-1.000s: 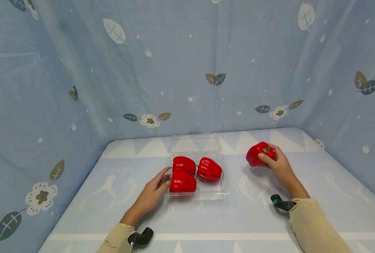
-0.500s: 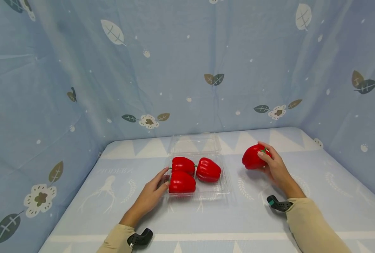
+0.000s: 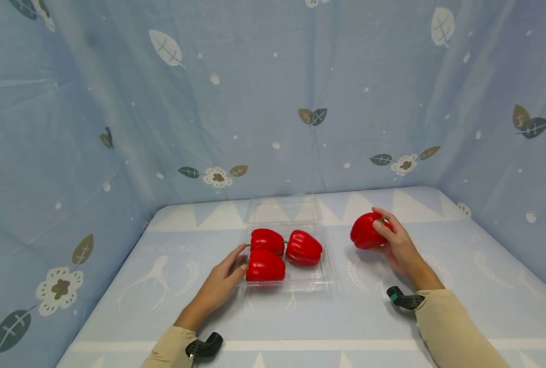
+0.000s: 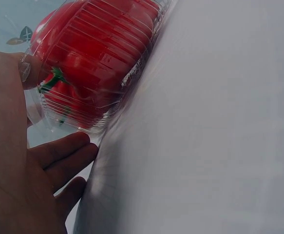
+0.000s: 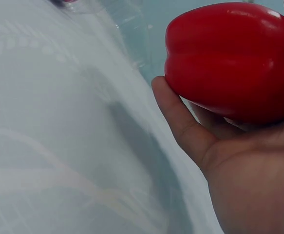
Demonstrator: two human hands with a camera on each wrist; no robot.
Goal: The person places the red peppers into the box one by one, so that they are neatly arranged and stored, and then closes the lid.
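My right hand (image 3: 394, 248) holds a red bell pepper (image 3: 366, 231) above the table, to the right of a clear plastic clamshell container (image 3: 307, 276). Its thumb lies across the stem end, and a finger reaches under the pepper's side in the right wrist view. The container's lid (image 3: 284, 208) is folded back. Three more red bell peppers lie inside: one at the near left (image 3: 266, 266), one behind it (image 3: 267, 241) and one at the right (image 3: 304, 248). My left hand (image 3: 220, 281) holds the container's left rim, thumb and index over the edge, other fingers low against the outer wall.
A pale blue patterned cloth covers the table (image 3: 172, 296). Blue printed curtains (image 3: 273, 102) close off the back and both sides. A dark strap device sits on each wrist.
My right hand has moved a little left and nearer with the bell pepper, turning it slightly. The left hand, the container and its peppers have stayed in place.
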